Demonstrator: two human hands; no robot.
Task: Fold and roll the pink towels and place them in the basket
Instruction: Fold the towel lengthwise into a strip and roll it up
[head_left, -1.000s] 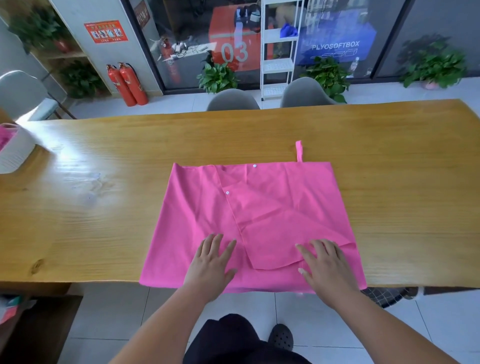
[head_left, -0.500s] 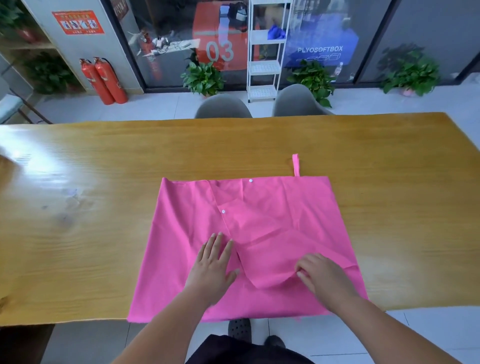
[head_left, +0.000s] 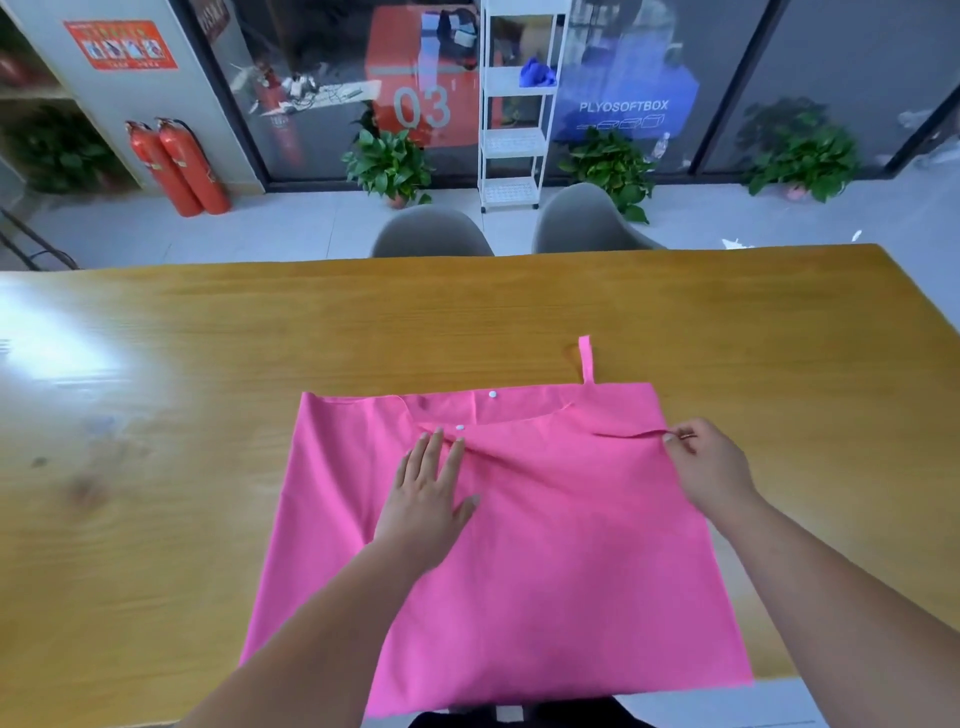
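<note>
A pink towel (head_left: 545, 561) lies spread on the wooden table (head_left: 208, 415), its near edge hanging over the table's front. It has two white snaps and a loop tab at its far edge. My left hand (head_left: 428, 491) rests flat on the towel near the middle, fingers straight, just below a snap. My right hand (head_left: 709, 467) is at the towel's right side and pinches the corner of a folded flap, holding it stretched toward the right edge. No basket is in view.
Two grey chairs (head_left: 431, 234) stand behind the table's far edge. Beyond them are a white shelf rack (head_left: 514, 140), potted plants (head_left: 389, 166) and two red fire extinguishers (head_left: 176, 166) on the floor.
My right hand took hold of the flap's corner near the front edge and carried it up and to the right. My left hand slid farther up the towel. The camera tilted down.
</note>
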